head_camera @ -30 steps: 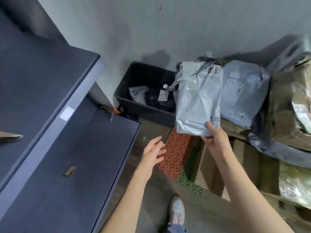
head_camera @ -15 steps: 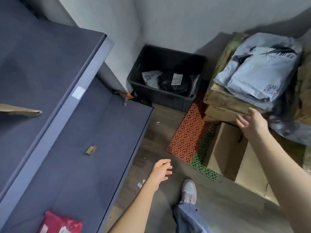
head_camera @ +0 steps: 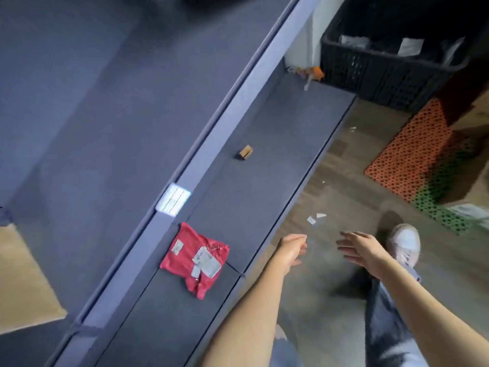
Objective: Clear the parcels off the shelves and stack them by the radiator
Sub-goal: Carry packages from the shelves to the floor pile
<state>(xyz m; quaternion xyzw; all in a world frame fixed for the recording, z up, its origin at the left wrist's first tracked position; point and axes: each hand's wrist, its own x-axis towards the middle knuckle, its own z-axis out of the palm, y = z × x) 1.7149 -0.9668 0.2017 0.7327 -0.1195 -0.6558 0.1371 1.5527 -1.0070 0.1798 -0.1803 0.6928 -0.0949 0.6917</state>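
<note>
Red parcel (head_camera: 195,256) lies on the lower shelf (head_camera: 264,165), left of your left hand (head_camera: 291,249), the nearer one; right hand (head_camera: 361,249) too hangs loose and empty.

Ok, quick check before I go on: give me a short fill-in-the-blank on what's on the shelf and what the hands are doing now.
1. The parcel lying on the lower shelf is ____ in colour.
2. Both the left hand and the right hand hold ____.
3. The crate past the shelf's far end is ____ in colour.

Missing words: red; nothing; black
</note>
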